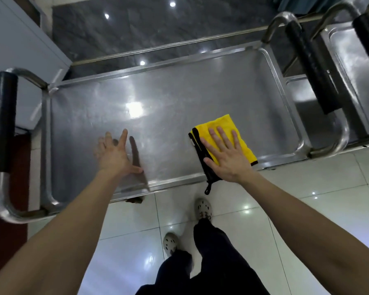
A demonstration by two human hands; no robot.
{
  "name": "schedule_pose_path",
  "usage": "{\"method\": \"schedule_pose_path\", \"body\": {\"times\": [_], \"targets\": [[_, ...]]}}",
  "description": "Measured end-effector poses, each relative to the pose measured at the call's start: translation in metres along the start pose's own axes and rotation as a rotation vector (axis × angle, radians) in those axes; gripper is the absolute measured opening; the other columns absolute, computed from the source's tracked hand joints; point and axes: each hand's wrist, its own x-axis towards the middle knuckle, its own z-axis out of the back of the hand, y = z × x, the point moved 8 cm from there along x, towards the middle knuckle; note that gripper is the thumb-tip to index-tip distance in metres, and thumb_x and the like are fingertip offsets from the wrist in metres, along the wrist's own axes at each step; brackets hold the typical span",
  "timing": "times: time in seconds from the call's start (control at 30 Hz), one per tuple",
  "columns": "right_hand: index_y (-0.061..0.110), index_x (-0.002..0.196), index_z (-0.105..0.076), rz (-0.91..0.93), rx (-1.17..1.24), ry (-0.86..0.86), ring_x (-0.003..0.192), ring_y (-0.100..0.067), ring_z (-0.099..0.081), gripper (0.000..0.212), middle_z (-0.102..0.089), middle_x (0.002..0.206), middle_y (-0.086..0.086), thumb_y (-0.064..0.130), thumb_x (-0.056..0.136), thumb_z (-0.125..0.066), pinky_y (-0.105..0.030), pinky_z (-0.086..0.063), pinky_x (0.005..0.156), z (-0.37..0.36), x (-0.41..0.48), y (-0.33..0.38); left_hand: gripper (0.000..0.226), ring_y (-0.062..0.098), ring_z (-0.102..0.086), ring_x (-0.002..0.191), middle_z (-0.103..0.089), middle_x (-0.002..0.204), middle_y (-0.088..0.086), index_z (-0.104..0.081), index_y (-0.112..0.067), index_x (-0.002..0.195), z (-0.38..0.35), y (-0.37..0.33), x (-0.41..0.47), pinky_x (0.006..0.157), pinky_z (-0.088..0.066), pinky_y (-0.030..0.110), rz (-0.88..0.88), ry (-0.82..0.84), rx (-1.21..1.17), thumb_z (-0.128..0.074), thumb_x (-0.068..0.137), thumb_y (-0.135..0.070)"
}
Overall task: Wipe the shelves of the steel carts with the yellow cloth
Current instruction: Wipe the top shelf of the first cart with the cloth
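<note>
Shiny steel shelf point(179, 92): my flat right hand point(226, 158) presses the yellow cloth point(222, 124), likely soft and light; left hand point(115, 154) spread, empty.

Two carts point(179, 92) point(349, 60), one yellow cloth point(222, 126), two hands point(115, 156) point(228, 158).

The cart's top shelf point(168, 99) lies in front of the person. The cloth point(222, 124) lies on it toward 4 o'clock, near the close rim. The right hand point(228, 154) lies flat on the cloth. The left hand point(113, 154) is over the shelf toward 8 o'clock, well apart from the cloth. A second cart point(349, 60) stands just beside, at 2 o'clock.
</note>
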Motion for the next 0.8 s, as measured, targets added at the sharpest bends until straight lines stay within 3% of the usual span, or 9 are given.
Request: {"method": "schedule_pose_path", "body": {"times": [0.13, 0.23, 0.37, 0.47, 0.63, 0.73, 0.8], "targets": [[0.035, 0.171, -0.016, 0.194, 0.022, -0.021, 0.166, -0.033, 0.004, 0.068, -0.002, 0.18, -0.005, 0.061, 0.11, -0.033, -0.07, -0.008, 0.127, -0.006, 0.008, 0.065, 0.152, 0.045, -0.018, 0.159, -0.014, 0.173, 0.017, -0.009, -0.038, 0.171, -0.011, 0.005, 0.008, 0.126, -0.03, 0.062, -0.031, 0.043, -0.076, -0.102, 0.053, -0.064], [0.038, 0.17, -0.021, 0.332, 0.041, -0.014, 0.166, -0.031, 0.003, 0.067, -0.005, 0.18, -0.004, 0.063, 0.11, -0.034, -0.068, -0.007, 0.128, -0.012, 0.031, 0.114, 0.15, 0.045, -0.019, 0.158, -0.018, 0.171, 0.02, -0.012, -0.035, 0.171, -0.016, 0.007, 0.014, 0.127, -0.029, 0.057, -0.063, 0.042, -0.064, -0.102, 0.053, -0.064], [0.044, 0.169, -0.02, 0.396, 0.034, -0.01, 0.166, -0.025, 0.002, 0.069, -0.008, 0.18, 0.002, 0.067, 0.106, -0.036, -0.063, -0.004, 0.131, -0.008, 0.085, 0.105, 0.15, 0.046, -0.019, 0.158, -0.017, 0.172, 0.02, -0.011, -0.036, 0.172, -0.016, 0.007, 0.013, 0.128, -0.029, 0.055, -0.061, 0.049, -0.065, -0.1, 0.055, -0.065], [0.046, 0.168, -0.019, 0.291, 0.015, -0.005, 0.166, -0.022, 0.001, 0.069, -0.008, 0.18, 0.005, 0.07, 0.106, -0.033, -0.061, -0.004, 0.131, 0.004, 0.144, 0.053, 0.149, 0.044, -0.017, 0.158, -0.012, 0.175, 0.014, -0.007, -0.039, 0.172, -0.011, 0.006, 0.011, 0.125, -0.031, 0.055, -0.039, 0.047, -0.058, -0.099, 0.058, -0.065], [0.045, 0.169, -0.017, -0.065, 0.058, -0.017, 0.166, -0.022, 0.001, 0.075, -0.005, 0.18, 0.003, 0.075, 0.1, -0.022, -0.061, 0.002, 0.131, 0.032, 0.256, -0.032, 0.146, 0.041, -0.007, 0.163, 0.002, 0.179, 0.009, 0.0, -0.04, 0.172, -0.014, 0.006, 0.013, 0.129, -0.03, 0.058, -0.04, 0.054, -0.067, -0.096, 0.064, -0.064], [0.041, 0.17, -0.014, -0.146, 0.074, -0.022, 0.166, -0.027, 0.004, 0.077, -0.001, 0.18, -0.001, 0.073, 0.1, -0.023, -0.065, 0.004, 0.129, 0.034, 0.308, -0.024, 0.144, 0.039, -0.004, 0.165, 0.006, 0.18, 0.006, 0.003, -0.041, 0.171, -0.018, 0.009, 0.017, 0.13, -0.029, 0.058, -0.036, 0.047, -0.07, -0.093, 0.067, -0.067], [0.038, 0.17, -0.015, -0.067, 0.07, -0.02, 0.166, -0.031, 0.003, 0.076, -0.001, 0.18, -0.004, 0.069, 0.101, -0.024, -0.069, 0.004, 0.128, 0.033, 0.33, 0.012, 0.144, 0.037, -0.001, 0.166, 0.007, 0.18, 0.004, 0.004, -0.042, 0.171, -0.02, 0.011, 0.019, 0.131, -0.027, 0.058, -0.026, 0.044, -0.101, -0.092, 0.067, -0.066]]}}
